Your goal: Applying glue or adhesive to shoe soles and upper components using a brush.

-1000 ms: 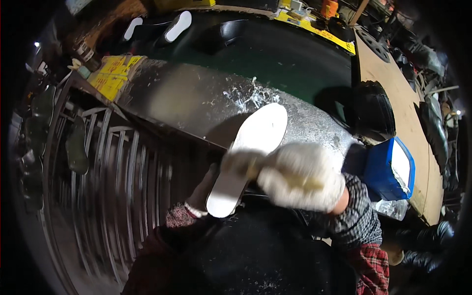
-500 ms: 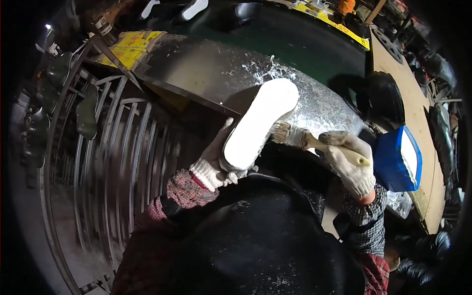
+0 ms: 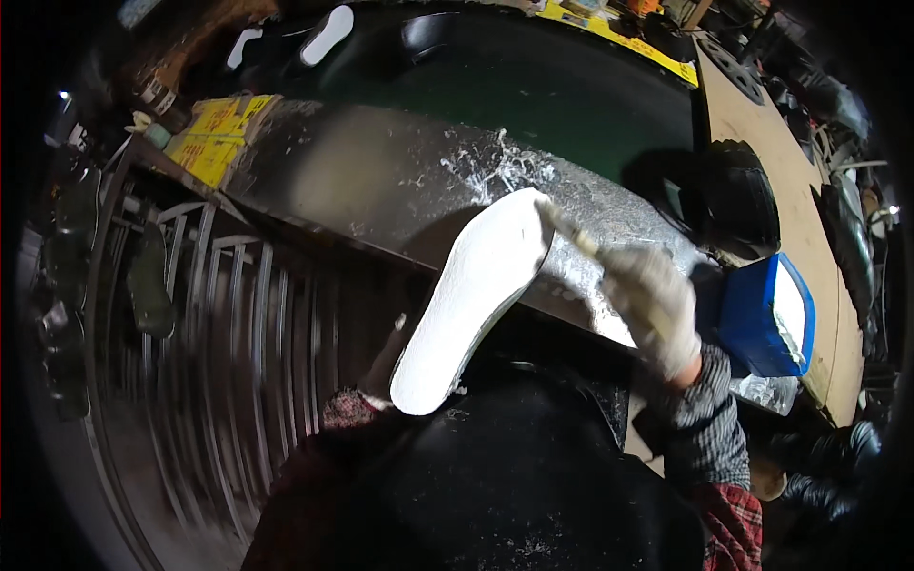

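Note:
A shoe sole [image 3: 471, 295], its upward face coated white, is tilted above the near edge of the bench. My gloved left hand [image 3: 383, 366] grips it from beneath and from its left; most of the fingers are hidden behind the sole, with the thumb tip showing beside it. My gloved right hand [image 3: 652, 300], blurred by motion, is closed around the handle of a paintbrush [image 3: 579, 236]. The bristles touch the right edge of the sole's wide far end.
White smears mark the bench top [image 3: 357, 171]. A blue container [image 3: 762, 319] with white stuff inside stands at right, near a black rounded object [image 3: 743, 195]. White-faced soles [image 3: 327, 36] lie at the back. A metal rack [image 3: 248, 333] stands at left.
The sole has moved nearer me and to the left, turning more upright and hiding most of my left hand. The brush has shifted from the sole's middle edge to its far end.

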The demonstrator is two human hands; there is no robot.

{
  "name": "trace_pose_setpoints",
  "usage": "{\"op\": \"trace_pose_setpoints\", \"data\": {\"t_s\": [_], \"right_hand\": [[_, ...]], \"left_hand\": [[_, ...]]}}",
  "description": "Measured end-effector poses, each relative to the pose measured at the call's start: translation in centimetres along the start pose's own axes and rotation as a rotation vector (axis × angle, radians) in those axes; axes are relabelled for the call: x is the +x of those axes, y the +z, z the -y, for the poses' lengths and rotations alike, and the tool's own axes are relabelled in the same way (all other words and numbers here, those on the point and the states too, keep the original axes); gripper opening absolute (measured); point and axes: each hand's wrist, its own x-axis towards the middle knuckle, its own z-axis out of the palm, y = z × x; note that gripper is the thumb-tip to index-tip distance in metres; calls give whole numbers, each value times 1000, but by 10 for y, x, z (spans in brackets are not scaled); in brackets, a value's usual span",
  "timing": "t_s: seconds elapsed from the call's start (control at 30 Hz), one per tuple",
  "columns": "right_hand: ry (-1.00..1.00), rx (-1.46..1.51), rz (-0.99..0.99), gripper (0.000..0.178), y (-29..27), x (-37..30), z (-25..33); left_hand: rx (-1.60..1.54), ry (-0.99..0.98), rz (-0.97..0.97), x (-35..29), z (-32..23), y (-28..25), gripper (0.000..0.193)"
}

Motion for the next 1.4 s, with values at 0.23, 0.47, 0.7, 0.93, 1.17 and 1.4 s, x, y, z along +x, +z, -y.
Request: {"op": "trace_pose_setpoints", "data": {"t_s": [0.23,0.47,0.7,0.93,1.17,1.4], "right_hand": [[-161,-24,-31,34,-24,7,17],[-436,2,89,24,-12,31,43],[42,146,-424,28,-90,-65,13],[420,414,-1567,34,-157,-234,-35],[503,405,-1587,31,-154,-231,-20],[468,237,-1278,24,-185,-207,-10]], "left_hand": [[-67,-82,213,-2,-1,7,74],[254,276,-60,7,7,52,58],[443,316,-438,74,-81,139,47],[447,436,-130,180,-76,180,40],[523,-126,-162,355,48,246,65],[592,284,-128,293,100,300,39]]}}
